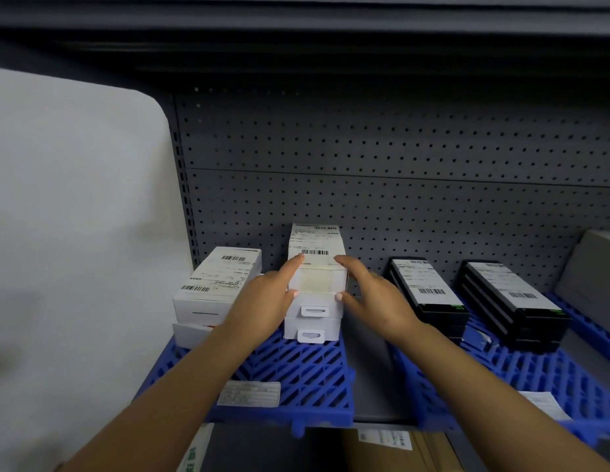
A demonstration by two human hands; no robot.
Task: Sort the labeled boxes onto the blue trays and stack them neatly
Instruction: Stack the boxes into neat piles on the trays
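- A grey metal shelf (371,379) with a perforated grey back panel (381,185) carries two blue slatted plastic trays: the left blue tray (296,376) and the right blue tray (521,373), with a bare strip of shelf between them.
- On the left blue tray, toward its back edge, stands a stack of white cardboard boxes (313,321); the top white box with a barcode label (315,264) lies on it.
- The left hand (269,298) presses against the left side of that top box, fingers straight and close together, thumb at the front edge.
- The right hand (371,294) meets the box's right side, fingers slightly spread, thumb touching the front corner.
- A second stack of white labelled boxes (211,291) sits at the tray's back left corner, just beside the first.
- A paper label (249,393) lies flat near the front edge of the left tray.
- On the right blue tray stand two stacks of black labelled boxes: one (429,294) at its back left corner, the other (514,304) further right.
- A loose paper slip (545,403) rests near that tray's front edge.
- Under the shelf, a brown cardboard carton (398,447) shows.
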